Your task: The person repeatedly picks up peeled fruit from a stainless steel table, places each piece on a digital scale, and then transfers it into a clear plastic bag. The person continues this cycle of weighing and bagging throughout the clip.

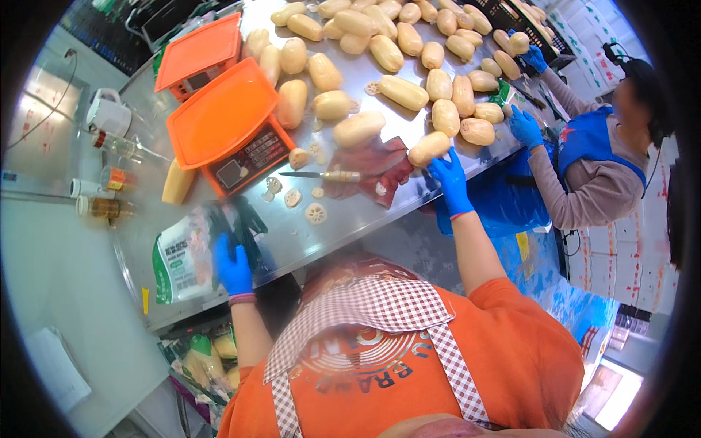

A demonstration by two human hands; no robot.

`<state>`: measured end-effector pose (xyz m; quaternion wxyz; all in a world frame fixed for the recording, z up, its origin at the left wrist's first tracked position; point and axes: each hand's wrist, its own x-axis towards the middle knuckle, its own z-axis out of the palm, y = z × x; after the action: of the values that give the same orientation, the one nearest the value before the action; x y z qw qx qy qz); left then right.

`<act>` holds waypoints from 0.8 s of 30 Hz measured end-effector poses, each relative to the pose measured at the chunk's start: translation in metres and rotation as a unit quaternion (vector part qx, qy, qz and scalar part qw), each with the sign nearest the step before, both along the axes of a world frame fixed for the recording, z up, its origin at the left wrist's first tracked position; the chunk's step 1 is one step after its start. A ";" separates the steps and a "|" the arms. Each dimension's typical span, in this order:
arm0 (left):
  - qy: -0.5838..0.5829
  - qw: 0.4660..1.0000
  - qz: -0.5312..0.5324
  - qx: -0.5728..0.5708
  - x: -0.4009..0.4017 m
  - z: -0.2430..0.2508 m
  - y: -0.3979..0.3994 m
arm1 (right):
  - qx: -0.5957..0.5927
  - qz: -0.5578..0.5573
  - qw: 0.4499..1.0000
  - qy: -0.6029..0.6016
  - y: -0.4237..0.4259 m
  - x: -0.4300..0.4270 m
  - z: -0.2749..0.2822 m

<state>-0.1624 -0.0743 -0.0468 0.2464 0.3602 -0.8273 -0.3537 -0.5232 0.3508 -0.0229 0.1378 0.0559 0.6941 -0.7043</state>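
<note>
My right hand [452, 186], in a blue glove, grips the near end of a peeled lotus root segment [429, 149] close to the table's front edge. My left hand [234, 269], also gloved in blue, is at the right side of a printed plastic bag [189, 263] with a green border. Whether its fingers pinch the bag is hidden. Between my hands, a knife with a light handle [342, 176] points left, its handle on a dark red cloth [378, 169]. Cut lotus root slices [316, 213] lie near the blade.
Two orange scales [222, 115] stand at the left on the metal table [334, 232]. Many lotus roots [386, 53] cover the far side. Jars [101, 207] and a white jug [108, 112] line the left. At right, a co-worker [591, 148] handles roots beside a black crate [539, 33].
</note>
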 end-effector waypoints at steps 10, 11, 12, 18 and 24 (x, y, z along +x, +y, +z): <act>-0.159 0.973 -0.018 -0.166 0.006 -0.016 -0.053 | -0.104 0.075 0.985 0.112 -0.129 -0.070 -0.024; -0.153 0.972 -0.018 -0.178 0.005 -0.017 -0.053 | -0.053 0.085 0.986 0.133 -0.138 -0.072 -0.026; -0.151 0.972 -0.019 -0.179 0.005 -0.017 -0.053 | -0.011 0.104 0.981 0.164 -0.147 -0.073 -0.027; -0.144 0.972 -0.028 -0.186 0.005 -0.013 -0.057 | -0.074 0.145 0.977 0.135 -0.139 -0.070 -0.018; -0.137 0.975 -0.018 -0.176 0.007 -0.014 -0.055 | 0.135 0.032 0.945 0.295 -0.046 -0.145 -0.001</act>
<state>-0.1557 -0.1291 -0.0605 0.1838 0.3410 -0.9089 -0.1543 -0.6681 0.3050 -0.0240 -0.0599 -0.1586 0.7938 -0.5841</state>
